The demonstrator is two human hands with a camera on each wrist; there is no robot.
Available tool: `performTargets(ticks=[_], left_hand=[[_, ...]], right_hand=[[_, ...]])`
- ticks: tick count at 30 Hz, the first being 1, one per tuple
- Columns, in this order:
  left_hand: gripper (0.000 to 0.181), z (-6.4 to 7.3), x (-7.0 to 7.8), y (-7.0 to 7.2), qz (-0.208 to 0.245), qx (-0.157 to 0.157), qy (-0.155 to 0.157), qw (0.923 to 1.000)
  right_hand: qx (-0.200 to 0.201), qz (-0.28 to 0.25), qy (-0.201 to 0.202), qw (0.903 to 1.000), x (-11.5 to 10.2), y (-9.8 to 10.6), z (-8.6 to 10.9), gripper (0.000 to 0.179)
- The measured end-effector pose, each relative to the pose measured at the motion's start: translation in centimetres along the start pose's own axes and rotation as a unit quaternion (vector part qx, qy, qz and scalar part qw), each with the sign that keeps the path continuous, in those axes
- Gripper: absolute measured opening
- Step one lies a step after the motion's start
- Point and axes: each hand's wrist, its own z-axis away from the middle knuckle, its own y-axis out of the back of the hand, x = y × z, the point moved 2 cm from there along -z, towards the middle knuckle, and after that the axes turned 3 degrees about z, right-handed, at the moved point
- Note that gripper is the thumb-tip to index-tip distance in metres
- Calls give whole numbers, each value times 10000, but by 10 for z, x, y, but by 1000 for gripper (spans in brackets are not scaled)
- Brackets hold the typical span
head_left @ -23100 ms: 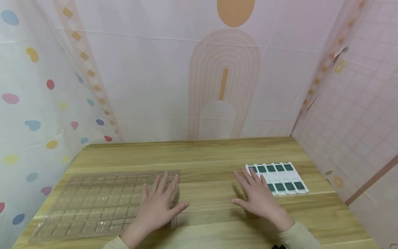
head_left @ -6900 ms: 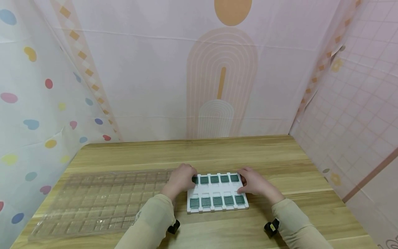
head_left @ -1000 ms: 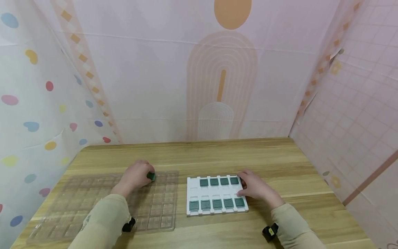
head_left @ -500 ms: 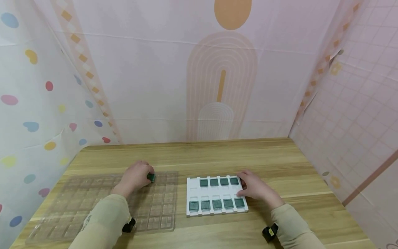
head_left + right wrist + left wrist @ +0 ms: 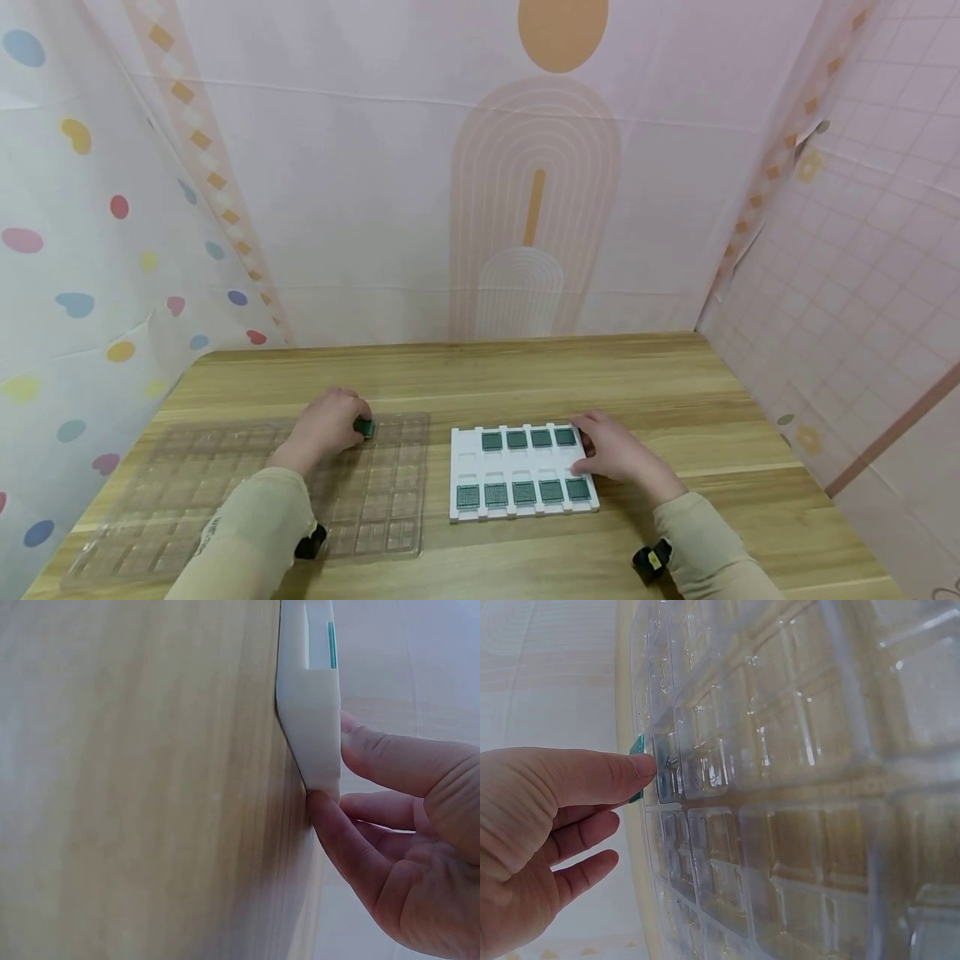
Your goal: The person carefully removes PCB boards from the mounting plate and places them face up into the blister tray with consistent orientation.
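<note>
My left hand (image 5: 330, 422) pinches a small green circuit board (image 5: 365, 428) at the far row of a clear plastic compartment tray (image 5: 407, 479). In the left wrist view the thumb lies over the board (image 5: 637, 744), which stands right at the tray's pockets. To the right is a white tray (image 5: 517, 461) holding two rows of similar green boards (image 5: 523, 492); its far-left pocket shows bare white. My right hand (image 5: 613, 447) grips this tray's right edge, thumb on top and a finger low at the corner, as the right wrist view shows.
Both trays lie on a wood-grain table (image 5: 510, 383), with a narrow strip of it between them. Patterned curtains (image 5: 360, 208) hang behind the table and along both sides. A dark wrist device (image 5: 651, 560) sits under the right sleeve.
The white tray went from the right to the middle. A green board left its far-left pocket, carried leftward by my left hand to the clear tray. Over the last second both hands stay put.
</note>
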Motion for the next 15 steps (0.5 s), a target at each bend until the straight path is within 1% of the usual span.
performTargets(ticks=[6, 15], left_hand=[[18, 1, 0, 1, 53, -16, -1, 10000], [18, 2, -1, 1, 115, 66, -81, 9999]], right_hand=[[-4, -13, -24, 10000, 0, 0, 0, 70], [-5, -28, -1, 10000, -1, 1, 1, 70]])
